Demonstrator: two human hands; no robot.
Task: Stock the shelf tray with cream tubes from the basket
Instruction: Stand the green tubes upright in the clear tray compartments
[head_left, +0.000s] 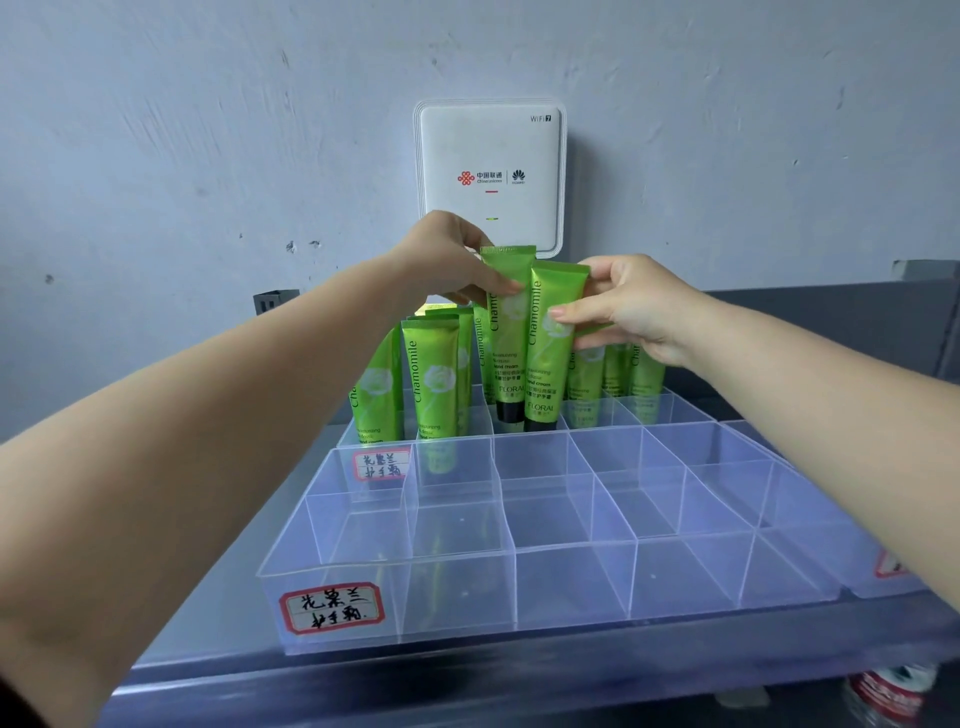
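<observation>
Against a scuffed pale wall with a white router (491, 176), a clear divided tray (519, 545) sits on a grey shelf (467, 680). Her left hand (447, 260) pinches one green tube (506, 332) near its top, and her right hand (628, 306) pinches another tube (548, 353), both cap-down over the back row. She looks mid-placement; next, each must drop straight into an open compartment.

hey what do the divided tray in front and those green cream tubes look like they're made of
Front tray: clear hard plastic, probably acrylic; you see straight through its thin glossy walls. Green tubes, such as the one in the right hand's grip: soft glossy plastic or laminate, judging by the flat crimped top end and sheen; black caps look like hard plastic.
</observation>
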